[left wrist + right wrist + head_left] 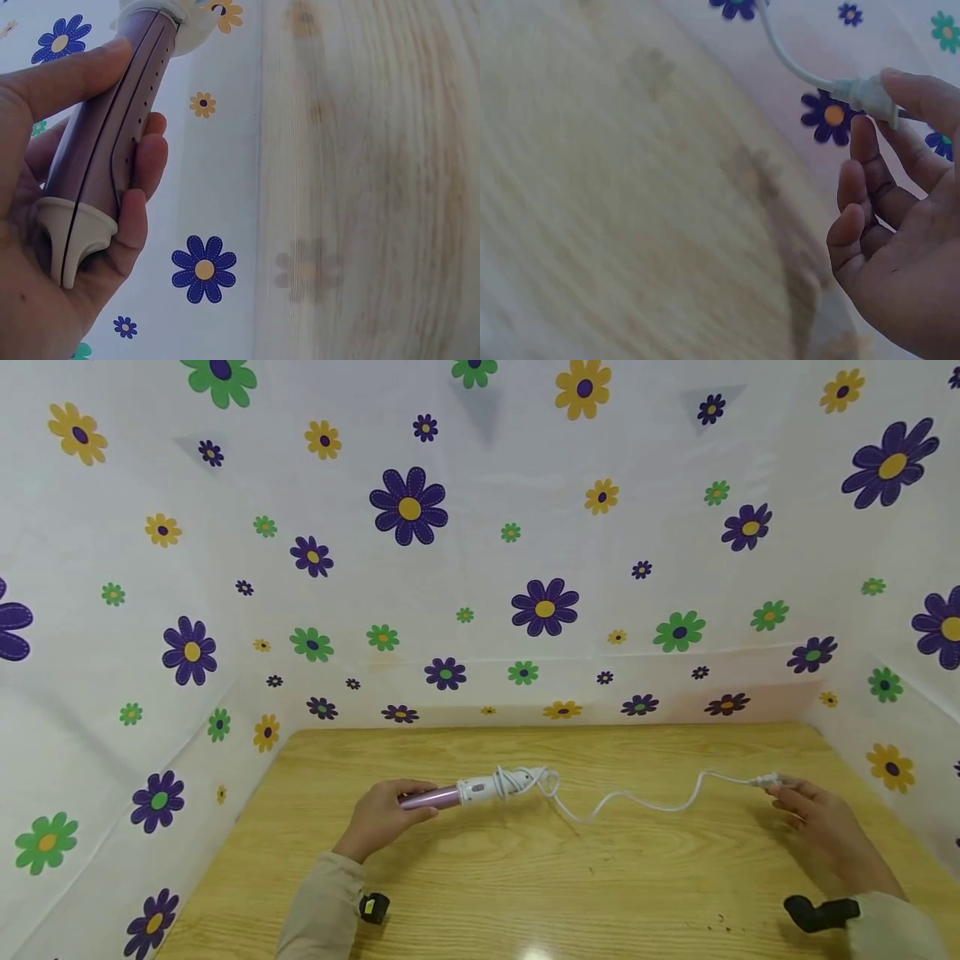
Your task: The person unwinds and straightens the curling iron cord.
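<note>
White flowered cloth (480, 460) is standing behind and to both sides, hemming in a pale wood worktop (480, 868). Over the middle of that worktop, in the head view, the wand (468, 792) is showing, its long axis running left to right and tipping up slightly toward the right. Whether it is resting on the wood or hanging just above, these views are not settling.

The left hand (382, 818) is the nearer one: its fingers (150, 161) are gripping the purple barrel (435, 798), thumb lying along one side, the white tip sitting close by the palm. The handle (487, 788) is pointing away from that grip, toward the right hand (825, 822), which is holding well apart from the wand, almost in line with it.

White cord (667, 810) is winding round the handle in several loops, then leaving its end and wavering across to the right hand, slack rather than taut. In my judgement, everything is turning on that line: the wrapped handle is lying between the hands, closer to the left, with the loose cord bridging the rest.

Smallest, the plug (765, 780) is ending the cord; the right thumb and first finger are pinching it while the others are bending loosely round nothing. Its prongs (907, 115) are pointing toward the palm side, away from the wand.
</note>
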